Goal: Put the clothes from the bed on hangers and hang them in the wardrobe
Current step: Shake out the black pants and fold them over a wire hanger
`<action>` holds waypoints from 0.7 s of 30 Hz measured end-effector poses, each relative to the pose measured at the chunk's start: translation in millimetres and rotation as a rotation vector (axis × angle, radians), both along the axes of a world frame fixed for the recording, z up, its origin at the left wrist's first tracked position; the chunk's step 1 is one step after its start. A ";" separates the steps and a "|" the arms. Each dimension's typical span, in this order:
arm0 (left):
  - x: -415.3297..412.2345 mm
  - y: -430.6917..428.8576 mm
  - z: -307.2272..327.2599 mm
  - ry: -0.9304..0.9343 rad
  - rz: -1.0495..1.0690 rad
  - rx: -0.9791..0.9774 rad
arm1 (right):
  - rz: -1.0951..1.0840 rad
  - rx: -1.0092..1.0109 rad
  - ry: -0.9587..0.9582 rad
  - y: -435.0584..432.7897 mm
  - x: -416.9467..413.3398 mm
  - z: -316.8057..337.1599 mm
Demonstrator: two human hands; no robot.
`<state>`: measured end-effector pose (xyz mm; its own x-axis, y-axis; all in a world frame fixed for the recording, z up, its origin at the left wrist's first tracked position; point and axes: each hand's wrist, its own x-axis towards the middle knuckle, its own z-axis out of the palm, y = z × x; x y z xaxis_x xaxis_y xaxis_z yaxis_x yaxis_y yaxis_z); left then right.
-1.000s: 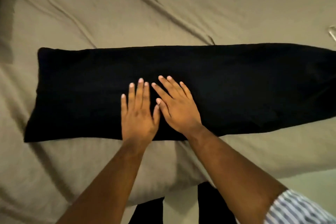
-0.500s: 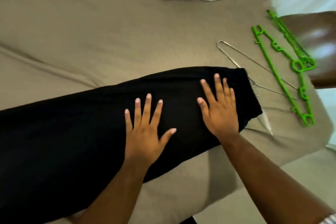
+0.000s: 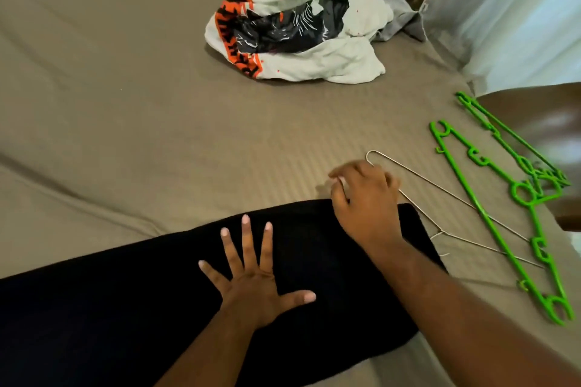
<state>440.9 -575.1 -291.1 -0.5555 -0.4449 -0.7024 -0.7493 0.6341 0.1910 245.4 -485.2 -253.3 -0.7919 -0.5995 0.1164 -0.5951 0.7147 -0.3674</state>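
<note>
A folded black garment (image 3: 132,308) lies flat across the near part of the bed (image 3: 125,104). My left hand (image 3: 251,280) presses on it with fingers spread straight. My right hand (image 3: 364,198) hovers over the garment's right end, blurred, its fingers loosely bent and holding nothing, close to the tip of a thin wire hanger (image 3: 440,198). Two green plastic hangers (image 3: 490,217) lie to the right of the wire one. A crumpled white shirt with an orange and black print (image 3: 295,34) sits farther back on the bed.
A grey cloth (image 3: 396,16) lies behind the white shirt. A pale curtain (image 3: 509,9) hangs at the right. A dark brown rounded piece of furniture (image 3: 540,122) stands by the bed's right edge, under the hangers' tips.
The view swung right and up along the bed. My right hand lifted off the black garment and moved toward the wire hanger. My left hand stayed flat on the garment.
</note>
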 end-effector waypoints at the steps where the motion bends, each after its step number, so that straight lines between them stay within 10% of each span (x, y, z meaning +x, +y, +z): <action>1: -2.7 -2.5 1.7 -0.011 0.002 0.004 | -0.011 -0.040 -0.071 -14.9 -17.7 2.3; 6: -6.1 -3.2 1.0 -0.053 0.016 -0.001 | -0.187 -0.084 -0.291 -5.3 -75.2 -2.9; 13: -9.7 2.2 0.6 -0.079 0.017 -0.004 | -0.288 0.404 -0.117 140.3 -82.2 -29.4; 21: -9.4 10.7 11.6 -0.125 0.006 -0.028 | -0.188 0.226 -0.041 154.0 -70.7 -41.9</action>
<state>431.6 -564.3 -279.5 -0.4616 -0.4682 -0.7535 -0.7699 0.6334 0.0781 174.7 -331.2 -295.2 -0.8927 -0.4490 -0.0376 -0.4325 0.8774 -0.2076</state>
